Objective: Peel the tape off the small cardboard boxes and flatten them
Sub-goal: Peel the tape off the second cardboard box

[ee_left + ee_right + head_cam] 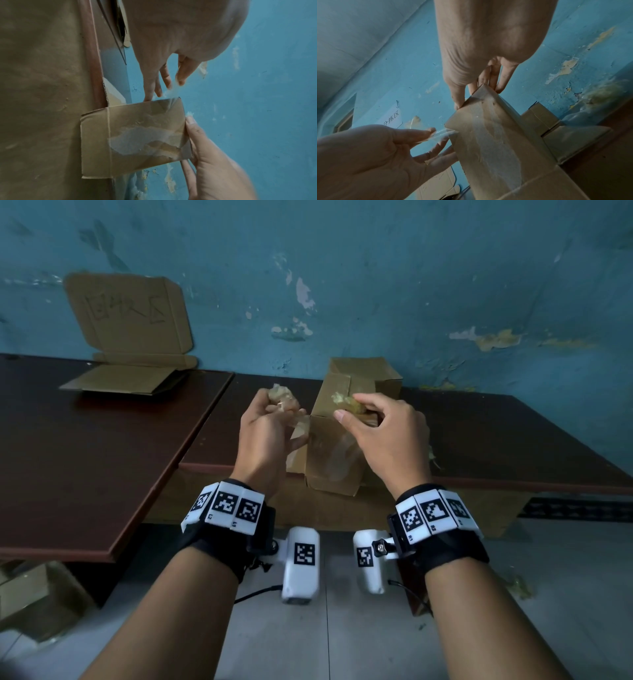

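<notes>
A: How do the two hands sit?

B: Both arms reach forward over the near edge of the dark table point(479, 433); the left hand point(263, 436) is raised just left of the cardboard box point(337, 446), thumb and forefinger pinching a strip of clear tape point(441, 134) that runs from the fingertips to the box's corner; a crumpled wad of tape point(282, 398) sits bunched at the top of that same hand; the lower fingers are spread and relaxed.

A: And the right?

B: The right hand point(383, 429) comes down on the box's upper end; its thumb and fingers are curled over the top edge, gripping it, seen plainly in the right wrist view; a small yellowish scrap sits by the fingertips, though what it is I cannot tell.

A: Where is the box?

B: It stands tilted at the table's front edge, between the hands, its lower end hanging past the edge; patches and a long band of tape are stuck on its faces.

A: Count things for me.

B: One box in hand; a second open box point(366, 374) just behind it against the blue wall point(411, 285); one flattened carton point(126, 378) on the left table point(85, 457), one panel propped up against the wall and bearing handwriting; two tabletops side by side; one more piece of cardboard point(30, 594) below the left table, too dim to make out; two wrist bands with black-and-white markers, one on each wrist.
</notes>
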The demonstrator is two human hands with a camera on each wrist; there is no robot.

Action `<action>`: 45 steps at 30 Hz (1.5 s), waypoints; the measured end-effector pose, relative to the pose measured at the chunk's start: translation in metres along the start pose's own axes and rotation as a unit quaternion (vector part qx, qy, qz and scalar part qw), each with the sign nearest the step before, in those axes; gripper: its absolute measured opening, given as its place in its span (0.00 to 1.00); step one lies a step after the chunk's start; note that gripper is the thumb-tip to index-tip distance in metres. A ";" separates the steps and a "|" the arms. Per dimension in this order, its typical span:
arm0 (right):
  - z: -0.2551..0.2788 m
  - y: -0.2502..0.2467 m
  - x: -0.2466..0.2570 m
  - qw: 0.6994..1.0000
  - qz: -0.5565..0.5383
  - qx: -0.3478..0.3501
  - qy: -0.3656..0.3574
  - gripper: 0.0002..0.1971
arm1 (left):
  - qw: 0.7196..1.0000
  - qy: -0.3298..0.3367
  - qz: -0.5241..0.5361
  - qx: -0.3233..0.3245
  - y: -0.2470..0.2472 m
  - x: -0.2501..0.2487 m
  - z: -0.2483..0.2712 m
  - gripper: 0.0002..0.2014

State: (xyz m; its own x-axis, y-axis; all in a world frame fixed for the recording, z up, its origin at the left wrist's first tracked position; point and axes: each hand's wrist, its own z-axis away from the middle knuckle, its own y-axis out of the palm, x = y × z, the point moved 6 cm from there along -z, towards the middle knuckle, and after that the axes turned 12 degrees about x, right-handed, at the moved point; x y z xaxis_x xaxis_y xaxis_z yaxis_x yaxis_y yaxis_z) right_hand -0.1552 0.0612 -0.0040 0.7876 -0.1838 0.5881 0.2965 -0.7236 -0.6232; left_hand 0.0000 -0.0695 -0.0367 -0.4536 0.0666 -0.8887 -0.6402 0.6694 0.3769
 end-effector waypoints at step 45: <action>0.004 0.003 0.011 1.000 0.002 0.031 0.001 0.22 | 0.956 -0.163 -0.243 -0.017 -0.016 0.009 -0.001 0.13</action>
State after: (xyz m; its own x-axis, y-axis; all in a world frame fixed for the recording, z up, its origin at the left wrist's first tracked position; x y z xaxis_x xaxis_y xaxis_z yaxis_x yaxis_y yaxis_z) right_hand -0.1436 0.0602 -0.0016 0.7883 -0.1883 0.5858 0.3252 -0.6807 -0.6564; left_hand 0.0056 -0.0798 -0.0505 0.1169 -0.0158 -0.9930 -0.7490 0.6552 -0.0986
